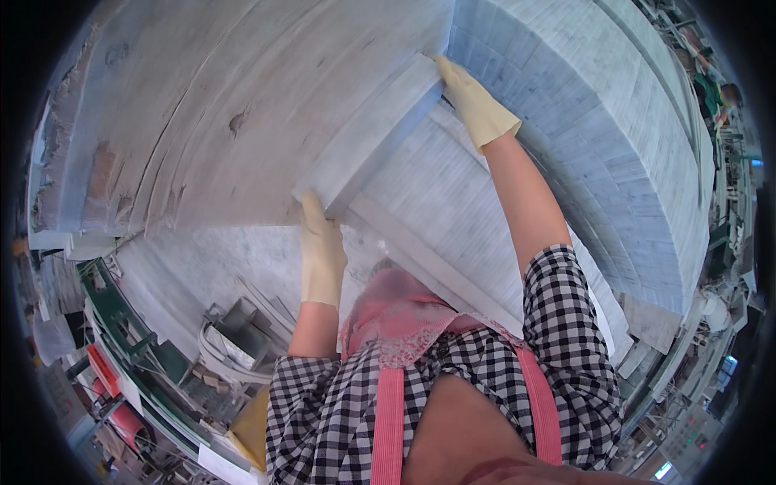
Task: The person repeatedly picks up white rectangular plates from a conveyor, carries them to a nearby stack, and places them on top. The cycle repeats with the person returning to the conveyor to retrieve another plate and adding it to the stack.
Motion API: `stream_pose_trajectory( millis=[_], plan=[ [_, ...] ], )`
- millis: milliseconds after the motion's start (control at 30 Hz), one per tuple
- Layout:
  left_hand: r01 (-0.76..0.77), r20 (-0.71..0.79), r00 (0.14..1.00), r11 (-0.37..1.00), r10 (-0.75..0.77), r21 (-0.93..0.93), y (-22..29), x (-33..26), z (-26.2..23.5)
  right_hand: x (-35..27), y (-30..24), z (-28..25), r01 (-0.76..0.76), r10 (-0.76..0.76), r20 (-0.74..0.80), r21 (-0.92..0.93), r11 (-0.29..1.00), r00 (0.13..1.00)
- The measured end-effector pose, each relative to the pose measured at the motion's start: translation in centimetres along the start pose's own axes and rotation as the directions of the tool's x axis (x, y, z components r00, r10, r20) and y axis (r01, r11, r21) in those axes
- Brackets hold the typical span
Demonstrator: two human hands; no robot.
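Slab [368,133], a long pale stone piece with a flat face and a squared edge, sits between my two gloved hands, tilted so that its near end points down toward me and its far end rises up and away to the right. My left hand [322,252] is in a yellowish glove and grips the near lower end, fingers curled up around the corner and pressed against the stone. My right hand [477,103], in the same kind of glove, reaches far out with the arm nearly straight and clasps the far upper end, fingers laid close together over the edge. Just to the left of the slab lies a wide block [202,113] of grey stone with brown stains and curved saw marks, and the slab's long side lies against it. Beneath and to the right, touching the slab's underside, is a stack [453,218] of thin cut pieces set on edge, their ends making a fine ribbed pattern. Farther right stands a bigger pile [614,153] of pale tiles in rows. I wear a black and white checked shirt [566,323] under a pink apron [388,420] with straps. Low on the left, well apart from my hands, is a green frame [121,323] with stone offcuts [234,339] beside it.
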State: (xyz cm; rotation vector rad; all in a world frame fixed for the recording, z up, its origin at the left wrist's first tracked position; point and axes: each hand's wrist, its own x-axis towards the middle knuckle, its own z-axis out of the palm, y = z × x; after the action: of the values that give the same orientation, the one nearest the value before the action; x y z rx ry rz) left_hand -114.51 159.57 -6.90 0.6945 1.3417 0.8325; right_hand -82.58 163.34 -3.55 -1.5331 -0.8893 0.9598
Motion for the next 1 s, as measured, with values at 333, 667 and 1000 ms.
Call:
stream_pose_trajectory(
  millis=[333, 667, 1000],
  plan=[
    [-0.447, 0.296, 0.881, 0.446, 0.368, 0.775, -0.5, -0.4, -0.4, 1.8, 0.2, -2.5, -0.109, 0.117, 0.179, -0.055, 0.993, 0.977],
    [-0.002, 0.251, 0.962, 0.924, 0.105, -0.382, -4.3, -1.0, -4.5, 0.6, 1.2, -2.6, -0.075, 0.083, 0.046, -0.14, 0.987, 0.996],
    [-0.358, 0.255, 0.901, 0.934, 0.351, -0.02, -2.1, -2.9, 1.3, 0.8, -0.5, -3.3, -0.167, 0.179, 0.129, -0.093, 0.982, 0.975]
  ],
)
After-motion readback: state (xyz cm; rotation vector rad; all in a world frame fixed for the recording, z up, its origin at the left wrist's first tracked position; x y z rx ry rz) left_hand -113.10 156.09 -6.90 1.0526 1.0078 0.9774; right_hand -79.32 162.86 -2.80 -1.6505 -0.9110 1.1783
